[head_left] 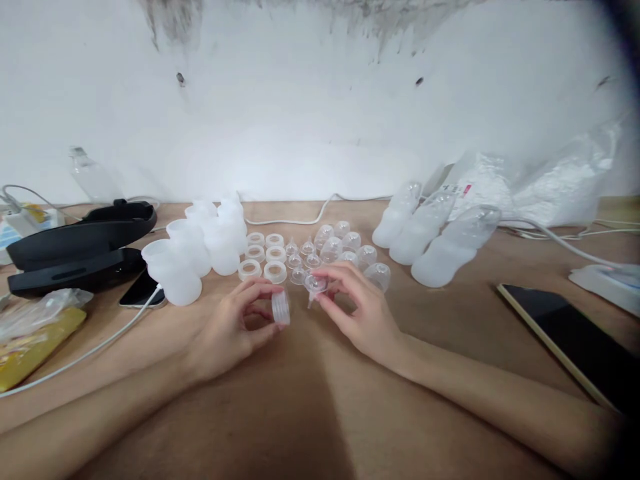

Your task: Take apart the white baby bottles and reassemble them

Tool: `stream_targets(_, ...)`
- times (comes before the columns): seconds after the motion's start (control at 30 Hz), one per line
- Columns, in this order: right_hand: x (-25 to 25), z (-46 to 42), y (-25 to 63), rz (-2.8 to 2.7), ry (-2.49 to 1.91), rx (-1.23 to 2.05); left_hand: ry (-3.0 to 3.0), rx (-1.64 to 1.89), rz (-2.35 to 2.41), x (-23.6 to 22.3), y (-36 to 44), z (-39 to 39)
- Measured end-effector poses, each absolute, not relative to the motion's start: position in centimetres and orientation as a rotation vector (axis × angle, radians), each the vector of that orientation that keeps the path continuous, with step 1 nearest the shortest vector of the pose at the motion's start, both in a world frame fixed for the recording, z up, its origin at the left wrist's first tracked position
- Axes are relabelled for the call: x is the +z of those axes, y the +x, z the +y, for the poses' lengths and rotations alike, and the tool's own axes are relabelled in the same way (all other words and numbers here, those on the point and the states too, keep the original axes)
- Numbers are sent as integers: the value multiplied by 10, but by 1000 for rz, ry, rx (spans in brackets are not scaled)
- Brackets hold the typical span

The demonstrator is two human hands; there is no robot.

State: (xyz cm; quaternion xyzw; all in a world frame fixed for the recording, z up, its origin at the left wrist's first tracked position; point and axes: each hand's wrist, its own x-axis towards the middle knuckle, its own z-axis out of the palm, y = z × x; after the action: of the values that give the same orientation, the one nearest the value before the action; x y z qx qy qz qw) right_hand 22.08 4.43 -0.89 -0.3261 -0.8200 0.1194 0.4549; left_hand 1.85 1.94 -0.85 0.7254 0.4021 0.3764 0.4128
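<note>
Between the thumb and fingers of my left hand [233,327] is a clear screw ring [281,308], held on edge. My right hand [363,310] pinches a clear bottle nipple [316,287], its tip pointing down, a small gap from the ring. Beyond them several more nipples [313,260] stand on the table. Rows of loose screw rings [250,269] lie to their left, and domed clear caps [367,255] to their right. White open-topped baby bottles [173,267] are grouped at the left; capped baby bottles [443,257] stand at the right.
A black case [83,240], a small phone [143,291] with a white cable and a yellow packet [43,340] lie at the left. On the right are a large phone or tablet [565,333], plastic bags [540,183] and a white device [610,279]. A wall backs the table.
</note>
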Motion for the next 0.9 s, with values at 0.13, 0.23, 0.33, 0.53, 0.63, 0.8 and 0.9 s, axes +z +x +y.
stream_targets(0.13, -7, 41, 221, -2108, -718, 152, 1650, 993, 898, -8, 20, 19)
stream_targets(0.23, -5, 37, 219, -2232, -637, 1, 1629, 950, 885, -7, 21, 19)
stream_targets(0.33, -5, 36, 217, -2358, -572, -94, 1671, 938, 891, -8, 20, 19)
stream_targets(0.53, -5, 38, 215, -2542, -390, -23, 1950, 956, 1004, -8, 19, 21)
stream_targets(0.63, -1, 35, 215, -2494, -401, 138, 1928, 975, 955, -8, 19, 21)
stream_targets(0.8, 0, 33, 212, -2145, -800, 592, 2034, 960, 968, -4, 16, 19)
stream_targets(0.9, -4, 39, 209, -1972, -888, 1096, 2154, 925, 1026, -1, 14, 19)
